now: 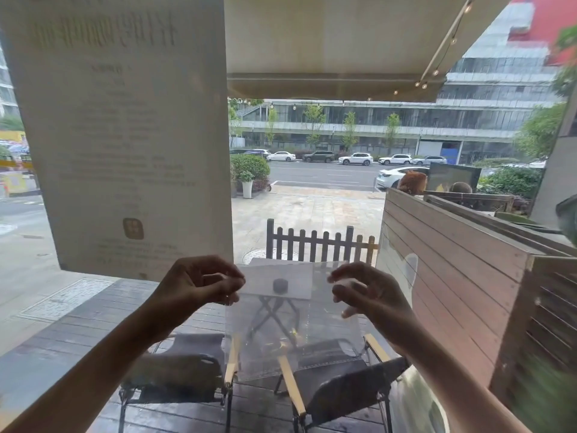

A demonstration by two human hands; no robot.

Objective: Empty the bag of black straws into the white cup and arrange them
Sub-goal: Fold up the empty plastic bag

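I hold a clear plastic bag (293, 332) up in front of a window, its top edge level with my hands. My left hand (199, 284) pinches the bag's top left corner between thumb and fingers. At the top right corner, my right hand (363, 292) has curled fingers on the bag's edge. The bag hangs flat and see-through, and no black straws show inside it. Neither the white cup nor the straws are in view.
A large printed poster (125, 135) hangs on the glass at the left. Outside stand two dark folding chairs (178, 370), a small table (281, 276), a short picket fence (318, 242) and a wooden slatted planter wall (452, 276) at the right.
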